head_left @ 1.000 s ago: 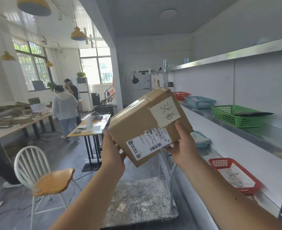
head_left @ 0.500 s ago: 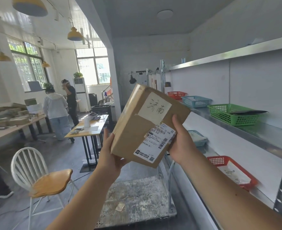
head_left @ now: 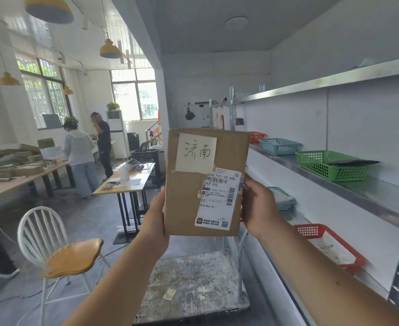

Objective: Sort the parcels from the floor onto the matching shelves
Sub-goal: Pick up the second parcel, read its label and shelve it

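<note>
the left hand [head_left: 156, 220] and the right hand [head_left: 257, 208] are holding up a brown box [head_left: 186, 203], one on each side. each grip is pinching a side edge of the box. the fingers are going round the back, where i cannot see them. the box is up in the air, standing tall, with its front facing the person. i think they are holding it this way to read the white note [head_left: 196, 152] with big hand writing and the printed label [head_left: 219, 201] under it. that writing is likely telling where the box belongs.

under the box, a flat grey cart [head_left: 193, 283] is sitting on the floor. on the right, a red basket [head_left: 311, 231] and a blue basket [head_left: 285, 201] are sitting on the low shelf [head_left: 293, 217]. higher and farther off, a green basket [head_left: 320, 165], a far blue basket [head_left: 279, 145] and a far red basket [head_left: 256, 136] are waiting in a row. the box is not in any basket yet.

far away on the left, a person in a white top [head_left: 78, 149] is standing by a tabletop [head_left: 10, 184].
</note>
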The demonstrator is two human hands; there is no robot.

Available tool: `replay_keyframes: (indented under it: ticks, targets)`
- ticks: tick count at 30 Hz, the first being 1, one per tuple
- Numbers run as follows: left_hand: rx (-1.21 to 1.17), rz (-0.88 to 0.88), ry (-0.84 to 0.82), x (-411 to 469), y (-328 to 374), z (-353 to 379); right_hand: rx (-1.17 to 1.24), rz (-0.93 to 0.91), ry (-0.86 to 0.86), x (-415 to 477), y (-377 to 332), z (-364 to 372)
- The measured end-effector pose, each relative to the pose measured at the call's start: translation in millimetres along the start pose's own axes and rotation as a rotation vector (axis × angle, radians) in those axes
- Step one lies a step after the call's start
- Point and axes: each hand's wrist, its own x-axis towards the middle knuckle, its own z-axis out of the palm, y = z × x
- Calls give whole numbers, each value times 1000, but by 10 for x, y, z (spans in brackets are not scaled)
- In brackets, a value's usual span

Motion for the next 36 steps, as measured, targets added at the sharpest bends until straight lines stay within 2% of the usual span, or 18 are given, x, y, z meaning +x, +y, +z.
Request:
replay_keyframes:
  ticks: [5, 10, 20, 31, 36]
  targets:
    - [-11, 114, 15, 39, 31, -11, -83, -21, 44, -37, 11, 57]
    - [-23, 178, -1, 59, 13, -5, -113, -19, 1, -44, 21, 109]
    - [-105, 283, -118, -7, 68, -32, 120, 14, 99, -89, 85, 191]
    - [-73, 261, -111, 15, 196, -154, -78, 8, 17, -99, 204, 219]
    - [-77, 205, -112, 12, 184, -194, -113, 18, 42, -164, 249, 318]
